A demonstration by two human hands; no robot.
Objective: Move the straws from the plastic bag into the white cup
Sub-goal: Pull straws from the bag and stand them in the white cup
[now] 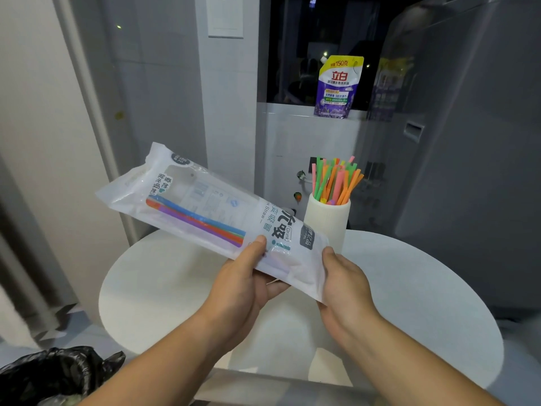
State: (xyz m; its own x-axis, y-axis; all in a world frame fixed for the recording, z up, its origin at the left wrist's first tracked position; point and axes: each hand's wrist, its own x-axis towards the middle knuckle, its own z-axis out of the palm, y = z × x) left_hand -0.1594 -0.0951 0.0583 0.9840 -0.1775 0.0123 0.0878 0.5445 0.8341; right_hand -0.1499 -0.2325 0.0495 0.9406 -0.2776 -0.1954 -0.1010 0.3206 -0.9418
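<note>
The plastic bag [205, 200] is milky white with dark teal print. Up-left of the grip, the bagged straws [196, 218] are blue, orange, green and purple. Just beyond the grip, the white cup [326, 224] carries green, orange and pink cup straws [336, 180].

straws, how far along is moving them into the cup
Mostly done: a bunch of straws already stands in the white cup. In hand: the left hand and right hand hold the plastic bag by its near end above the table. Left: a few straws remain inside the bag.
</note>
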